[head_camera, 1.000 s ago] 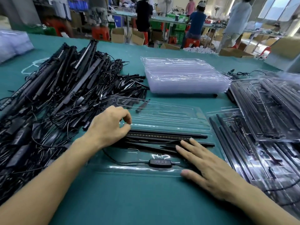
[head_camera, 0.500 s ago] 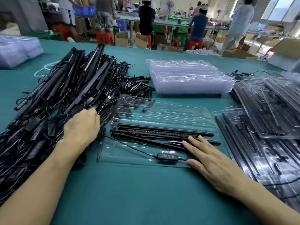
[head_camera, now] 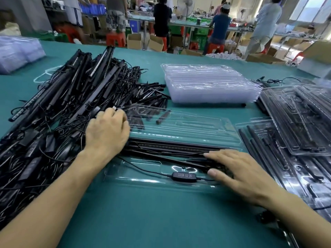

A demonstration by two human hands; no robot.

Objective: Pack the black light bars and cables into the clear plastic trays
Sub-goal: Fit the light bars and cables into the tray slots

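A clear plastic tray (head_camera: 188,122) lies in front of me on the green table. Black light bars (head_camera: 170,148) lie along its middle, and their cable with an inline controller (head_camera: 181,176) runs across the near part. My right hand (head_camera: 243,174) rests flat on the right ends of the bars, fingers straight. My left hand (head_camera: 107,133) sits at the tray's left end, against the big pile of loose black bars and cables (head_camera: 59,111). Its fingers are curled round a black cable end with a pale tip.
A stack of empty clear trays (head_camera: 211,85) stands behind the open tray. Filled trays (head_camera: 295,122) are heaped at the right, more clear packaging (head_camera: 16,54) at the far left. People work at tables beyond the far edge.
My left hand went from the bars' left end out to the pile and has come back right to the tray's left end, fingers now curled. My right hand has stayed on the bars.
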